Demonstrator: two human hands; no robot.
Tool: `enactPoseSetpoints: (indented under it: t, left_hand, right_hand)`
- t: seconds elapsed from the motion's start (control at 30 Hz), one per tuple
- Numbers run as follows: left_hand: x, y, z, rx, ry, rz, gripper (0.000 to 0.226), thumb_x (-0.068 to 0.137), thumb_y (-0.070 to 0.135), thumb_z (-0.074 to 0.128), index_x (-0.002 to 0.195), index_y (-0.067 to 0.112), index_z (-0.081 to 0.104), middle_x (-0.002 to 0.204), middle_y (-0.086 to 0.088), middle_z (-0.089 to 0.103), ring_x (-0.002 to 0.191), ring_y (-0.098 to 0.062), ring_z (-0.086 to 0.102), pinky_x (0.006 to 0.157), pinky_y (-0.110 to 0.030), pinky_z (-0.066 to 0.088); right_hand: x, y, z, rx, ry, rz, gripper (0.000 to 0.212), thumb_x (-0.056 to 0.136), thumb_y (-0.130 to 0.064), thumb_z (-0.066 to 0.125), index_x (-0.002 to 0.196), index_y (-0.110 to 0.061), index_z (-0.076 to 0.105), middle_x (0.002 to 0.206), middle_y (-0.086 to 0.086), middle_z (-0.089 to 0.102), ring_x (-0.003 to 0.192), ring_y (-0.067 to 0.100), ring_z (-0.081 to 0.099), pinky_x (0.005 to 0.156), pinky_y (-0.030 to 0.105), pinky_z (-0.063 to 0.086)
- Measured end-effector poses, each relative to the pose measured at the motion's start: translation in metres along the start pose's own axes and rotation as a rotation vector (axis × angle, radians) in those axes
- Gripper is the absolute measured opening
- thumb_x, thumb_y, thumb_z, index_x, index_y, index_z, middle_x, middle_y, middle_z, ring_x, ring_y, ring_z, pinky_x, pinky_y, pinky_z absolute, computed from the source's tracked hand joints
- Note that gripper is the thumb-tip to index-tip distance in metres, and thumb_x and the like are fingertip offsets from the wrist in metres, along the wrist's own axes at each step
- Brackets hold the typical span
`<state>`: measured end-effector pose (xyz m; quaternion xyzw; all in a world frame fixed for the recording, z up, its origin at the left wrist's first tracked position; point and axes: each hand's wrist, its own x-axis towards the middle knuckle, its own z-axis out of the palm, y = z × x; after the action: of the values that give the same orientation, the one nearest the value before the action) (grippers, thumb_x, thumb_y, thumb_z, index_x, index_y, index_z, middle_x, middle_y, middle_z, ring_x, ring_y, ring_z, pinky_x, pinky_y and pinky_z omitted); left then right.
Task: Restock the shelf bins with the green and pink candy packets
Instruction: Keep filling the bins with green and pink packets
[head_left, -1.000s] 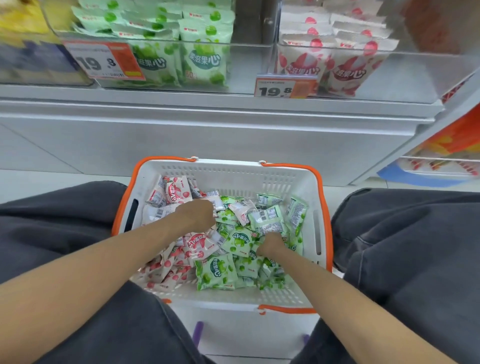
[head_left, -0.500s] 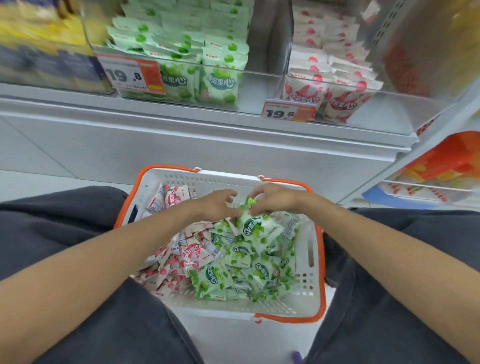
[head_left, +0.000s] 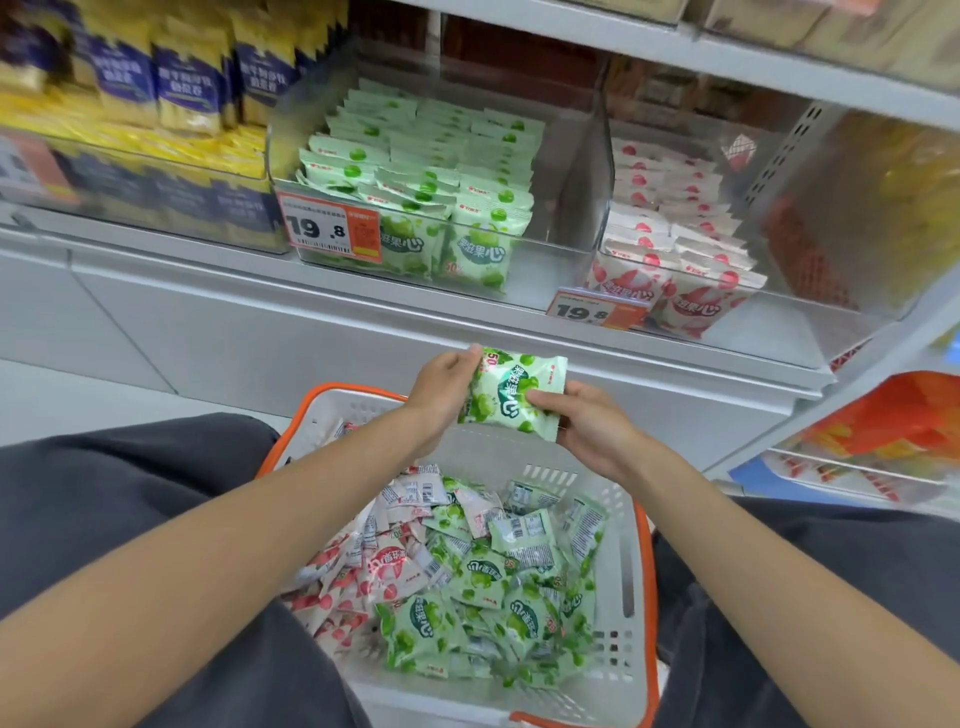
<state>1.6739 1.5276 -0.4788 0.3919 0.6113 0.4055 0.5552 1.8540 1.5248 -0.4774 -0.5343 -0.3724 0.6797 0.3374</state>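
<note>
Two hands meet over the white basket (head_left: 621, 545). The left hand (head_left: 447, 387) pinches the upper left corner of one green candy packet (head_left: 514, 395), fingers curled. The right hand (head_left: 592, 426) grips its lower right edge, thumb across the front. The packet hangs tilted above the basket's far wall, below the shelf. In the basket lies a heap too jumbled to count, pink packets (head_left: 384, 566) left and green packets (head_left: 488, 577) right. Two shelf bins stand side by side, the green bin (head_left: 415, 171) left of the pink bin (head_left: 670, 228).
</note>
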Motion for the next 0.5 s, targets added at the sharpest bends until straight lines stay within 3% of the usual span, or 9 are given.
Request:
enactPoseSetpoints:
  t: [0.1, 0.2, 0.3, 0.37, 0.5]
  left_hand:
    - [0.007, -0.005, -0.001, -0.078, 0.194, 0.04, 0.036, 0.1, 0.034, 0.052, 0.072, 0.011, 0.052, 0.076, -0.014, 0.056, 0.074, -0.025, 0.054, 0.066, -0.033, 0.045]
    - [0.013, 0.004, -0.006, 0.008, 0.301, 0.162, 0.042, 0.098, 0.031, 0.057, 0.061, 0.013, 0.05, 0.063, -0.003, 0.05, 0.065, -0.019, 0.046, 0.063, -0.031, 0.038]
    - [0.017, 0.03, -0.017, 0.186, 0.285, 0.38, 0.036, 0.1, 0.036, 0.049, 0.08, 0.01, 0.063, 0.076, -0.003, 0.064, 0.075, -0.023, 0.06, 0.072, -0.036, 0.047]
    - [0.018, 0.049, -0.026, 0.235, 0.32, 0.486, 0.026, 0.102, 0.033, 0.043, 0.098, 0.015, 0.061, 0.091, 0.002, 0.065, 0.087, -0.02, 0.062, 0.078, -0.036, 0.048]
    - [0.029, 0.064, -0.041, 0.184, 0.379, 0.49, 0.014, 0.101, 0.021, 0.043, 0.105, 0.018, 0.056, 0.095, 0.004, 0.06, 0.094, -0.019, 0.06, 0.088, -0.038, 0.05]
  right_hand:
    - [-0.001, -0.008, 0.008, -0.121, 0.0, -0.058, 0.025, 0.088, -0.008, 0.067, 0.111, 0.001, 0.066, 0.104, 0.015, 0.073, 0.088, 0.024, 0.069, 0.082, 0.034, 0.057]
    - [-0.005, -0.026, 0.019, -0.229, 0.087, -0.174, 0.02, 0.087, -0.007, 0.069, 0.105, 0.001, 0.069, 0.089, 0.006, 0.076, 0.072, 0.014, 0.07, 0.068, 0.026, 0.054]
    - [-0.013, -0.067, 0.026, -0.419, 0.162, -0.402, 0.017, 0.087, -0.001, 0.068, 0.103, -0.002, 0.069, 0.088, 0.001, 0.074, 0.066, 0.001, 0.068, 0.065, 0.022, 0.055]
    - [-0.021, -0.108, 0.033, -0.495, 0.204, -0.557, 0.023, 0.087, -0.003, 0.068, 0.109, -0.009, 0.064, 0.094, -0.001, 0.071, 0.073, -0.001, 0.069, 0.068, 0.022, 0.057]
    - [-0.017, -0.186, 0.048, -0.679, 0.288, -0.851, 0.023, 0.087, -0.01, 0.068, 0.109, -0.015, 0.063, 0.101, -0.003, 0.071, 0.092, 0.006, 0.069, 0.076, 0.024, 0.057]
